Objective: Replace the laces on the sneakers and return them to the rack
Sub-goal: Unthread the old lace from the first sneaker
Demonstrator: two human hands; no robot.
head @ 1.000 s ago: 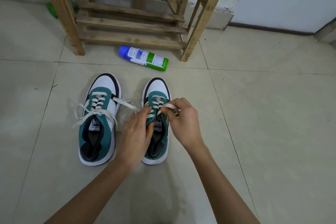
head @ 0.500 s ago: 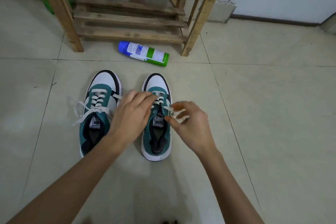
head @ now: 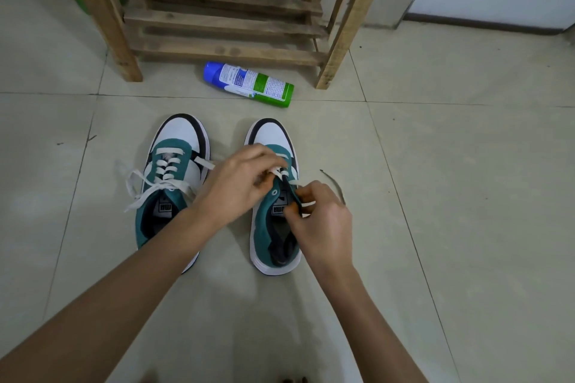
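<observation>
- The right sneaker (head: 264, 227) is standing on the floor (head: 451, 242) with its toe toward the rack, and the hands are covering most of its lacing.
- The left hand (head: 239, 186) is curling over it, fingertips pinching a white lace (head: 278, 170).
- The right hand (head: 323, 224) is pinching a dark strip (head: 294, 196) at the eyelet edge; whether it is lace or shoe trim I cannot tell.
- A thin dark streak (head: 334, 185) is showing blurred beside that hand.
- The left sneaker (head: 174, 146) is sitting just beside, its loose laces (head: 137, 183) trailing and its heel hiding behind the forearm.
- A spray can (head: 249, 84) is lying before the wooden rack (head: 224, 22), whose top is running out of view.
</observation>
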